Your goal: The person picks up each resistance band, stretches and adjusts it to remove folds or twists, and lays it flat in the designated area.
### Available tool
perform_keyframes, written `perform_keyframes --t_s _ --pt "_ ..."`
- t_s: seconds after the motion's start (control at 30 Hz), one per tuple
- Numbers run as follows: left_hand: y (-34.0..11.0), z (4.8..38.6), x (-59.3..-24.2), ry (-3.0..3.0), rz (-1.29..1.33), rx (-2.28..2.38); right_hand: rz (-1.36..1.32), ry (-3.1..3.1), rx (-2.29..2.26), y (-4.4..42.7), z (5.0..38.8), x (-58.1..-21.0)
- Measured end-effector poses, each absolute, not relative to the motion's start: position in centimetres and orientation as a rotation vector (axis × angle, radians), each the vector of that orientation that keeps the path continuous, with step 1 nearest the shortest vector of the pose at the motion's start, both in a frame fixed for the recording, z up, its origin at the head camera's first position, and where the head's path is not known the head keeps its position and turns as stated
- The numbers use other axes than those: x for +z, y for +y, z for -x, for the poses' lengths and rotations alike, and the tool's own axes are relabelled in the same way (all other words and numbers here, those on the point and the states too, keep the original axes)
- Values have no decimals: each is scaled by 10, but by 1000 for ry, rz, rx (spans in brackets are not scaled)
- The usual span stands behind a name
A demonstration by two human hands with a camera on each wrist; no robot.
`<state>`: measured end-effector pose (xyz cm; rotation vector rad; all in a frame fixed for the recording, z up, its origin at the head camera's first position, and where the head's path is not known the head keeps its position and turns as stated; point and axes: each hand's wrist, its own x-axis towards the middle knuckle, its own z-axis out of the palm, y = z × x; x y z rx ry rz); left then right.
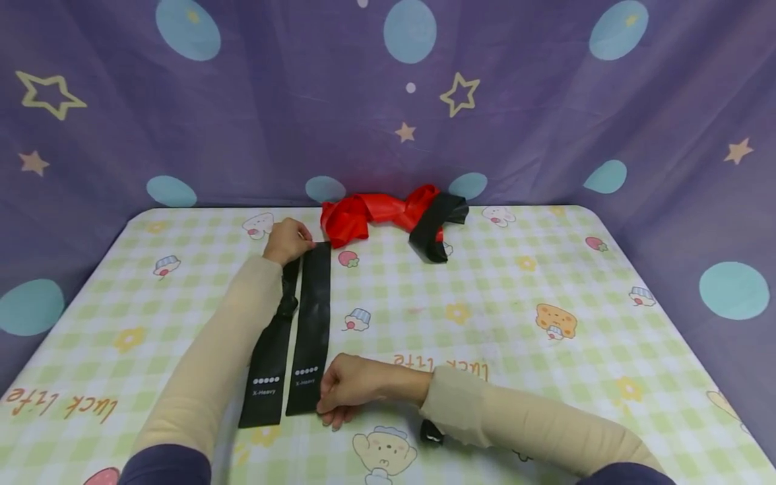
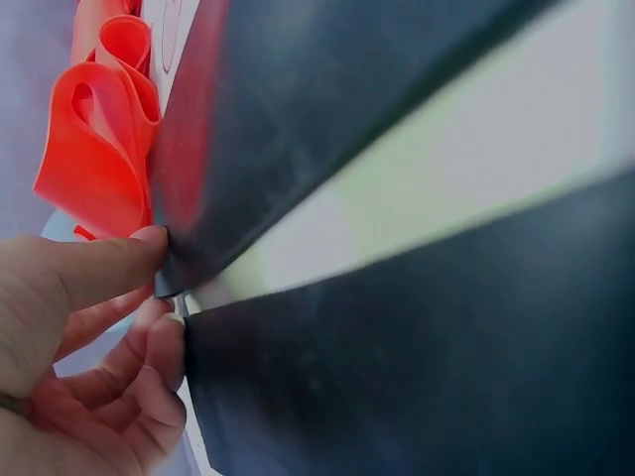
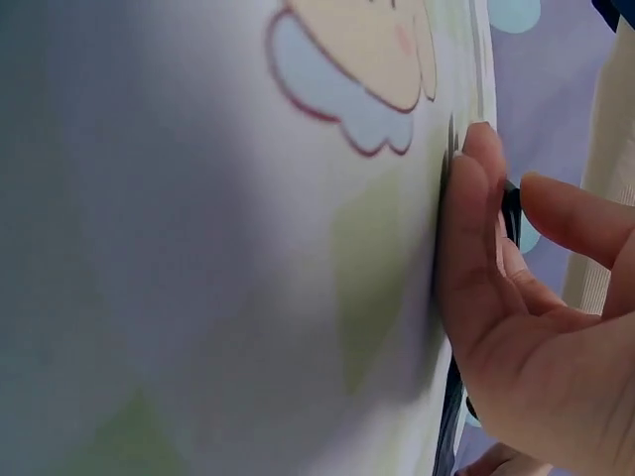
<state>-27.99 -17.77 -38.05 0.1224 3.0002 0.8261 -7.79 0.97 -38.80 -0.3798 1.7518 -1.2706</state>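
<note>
Two flat black resistance bands lie lengthwise side by side on the table, both printed "X-Heavy" near the close end. At the far end of the right-hand black band (image 1: 312, 303), my left hand (image 1: 287, 240) pinches its edge, thumb on top and fingers below, as the left wrist view shows. My right hand (image 1: 348, 391) holds the near right corner of that same band; in the right wrist view a bit of black band (image 3: 511, 213) shows between thumb and fingers. The left-hand black band (image 1: 267, 364) lies partly under my left forearm.
Beyond my left hand, at the table's back edge, a crumpled red band (image 1: 384, 207) lies with a black band (image 1: 432, 229) at its right. A patterned cloth covers the table (image 1: 515, 283). A purple curtain (image 1: 515, 135) hangs behind.
</note>
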Motion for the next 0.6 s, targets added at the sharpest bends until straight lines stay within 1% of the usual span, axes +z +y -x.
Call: perform_keyframes --t_s 0.37,0.6 --pt "-171 284 -376 3009 -119 794 374 1868 -1169 22 79 -385" --pt "-157 290 -373 3028 -83 1025 386 1867 -1165 26 78 -385"
